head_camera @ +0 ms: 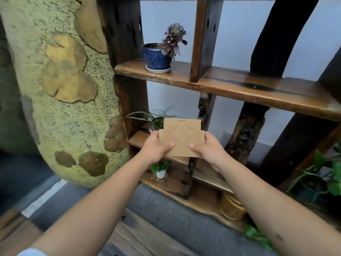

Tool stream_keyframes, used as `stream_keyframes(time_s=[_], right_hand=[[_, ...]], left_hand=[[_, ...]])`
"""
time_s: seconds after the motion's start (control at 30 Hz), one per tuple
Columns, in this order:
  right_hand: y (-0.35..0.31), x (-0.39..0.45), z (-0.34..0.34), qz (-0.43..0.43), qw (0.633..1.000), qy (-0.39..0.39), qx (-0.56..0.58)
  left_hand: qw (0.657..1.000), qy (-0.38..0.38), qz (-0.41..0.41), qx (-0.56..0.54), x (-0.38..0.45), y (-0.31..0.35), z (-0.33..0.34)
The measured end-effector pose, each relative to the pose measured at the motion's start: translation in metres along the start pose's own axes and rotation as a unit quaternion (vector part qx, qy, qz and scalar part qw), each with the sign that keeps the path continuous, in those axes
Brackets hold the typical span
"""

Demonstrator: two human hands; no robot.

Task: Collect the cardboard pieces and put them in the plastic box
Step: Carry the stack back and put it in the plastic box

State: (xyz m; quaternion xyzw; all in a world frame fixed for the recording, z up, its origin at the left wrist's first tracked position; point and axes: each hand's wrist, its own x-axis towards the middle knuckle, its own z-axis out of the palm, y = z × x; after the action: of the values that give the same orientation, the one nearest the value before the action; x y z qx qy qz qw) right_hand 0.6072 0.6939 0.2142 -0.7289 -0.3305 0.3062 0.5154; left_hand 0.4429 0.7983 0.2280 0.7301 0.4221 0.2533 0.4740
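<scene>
A flat brown cardboard piece (pixel 181 137) with cut notches and curved slits is held up in front of a wooden shelf unit. My left hand (pixel 156 146) grips its left edge, thumb on the front face. My right hand (pixel 208 147) grips its right edge the same way. A second cardboard layer seems to sit behind the front one, slightly higher. No plastic box is in view.
The dark wooden shelf (pixel 230 84) carries a blue pot with a purple succulent (pixel 158 56). A grassy plant (pixel 155 117), a small white pot (pixel 160 172) and a round bamboo container (pixel 230 207) sit lower. A green speckled pillar (pixel 60 89) stands left; leafy plants (pixel 330 178) at right.
</scene>
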Motion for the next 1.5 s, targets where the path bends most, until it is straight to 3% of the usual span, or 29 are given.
stream_keyframes(time_s=[0.2,0.37,0.73,0.9,1.17,1.5], right_hand=[[-0.025,-0.008,0.065,-0.018,0.999,-0.04,-0.03],[-0.053,-0.03,0.159,-0.041,0.993,-0.1,-0.037],[-0.085,-0.098,0.375,-0.083,0.966,-0.233,-0.072],[-0.091,-0.123,0.445,-0.099,0.946,-0.289,-0.104],[-0.095,-0.157,0.529,-0.127,0.893,-0.415,-0.121],[-0.087,-0.203,0.615,-0.142,0.784,-0.58,-0.168]], left_hand=[[0.998,0.051,-0.02,-0.027,-0.02,-0.034,-0.063],[0.992,0.09,-0.056,-0.065,-0.051,-0.076,-0.151],[0.965,0.223,-0.132,-0.039,-0.153,-0.186,-0.325],[0.944,0.279,-0.174,-0.013,-0.197,-0.223,-0.372],[0.895,0.369,-0.247,-0.043,-0.263,-0.262,-0.41],[0.785,0.514,-0.335,-0.084,-0.34,-0.294,-0.412]])
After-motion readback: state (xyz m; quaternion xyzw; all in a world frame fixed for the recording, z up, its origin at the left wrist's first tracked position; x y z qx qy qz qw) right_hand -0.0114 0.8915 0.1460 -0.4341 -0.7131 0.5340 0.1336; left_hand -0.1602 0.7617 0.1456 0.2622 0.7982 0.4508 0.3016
